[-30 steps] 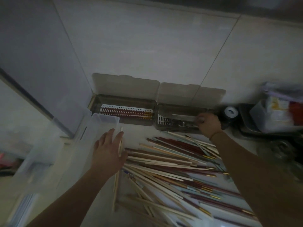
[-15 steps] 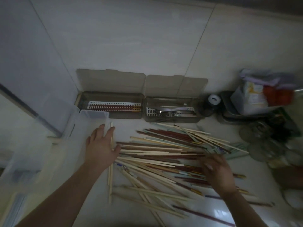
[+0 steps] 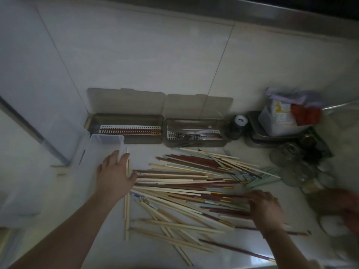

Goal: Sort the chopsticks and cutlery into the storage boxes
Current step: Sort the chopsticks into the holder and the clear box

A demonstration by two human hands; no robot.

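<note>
Left hand [image 3: 114, 176] lies flat, fingers straight, at the pile's left edge beside a clear bin [image 3: 105, 141]. Right hand [image 3: 266, 208], lower right, presses its curled fingers into the scattered chopsticks [image 3: 186, 183]; the grip itself is unclear. Both storage boxes, left [image 3: 125, 129] and right [image 3: 194, 133], sit open above.

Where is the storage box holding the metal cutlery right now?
In the head view, the cutlery box sits against the wall, right of the chopstick box, left of a small dark jar.

Two storage boxes [image 3: 125, 128], two hands [image 3: 114, 175].
</note>
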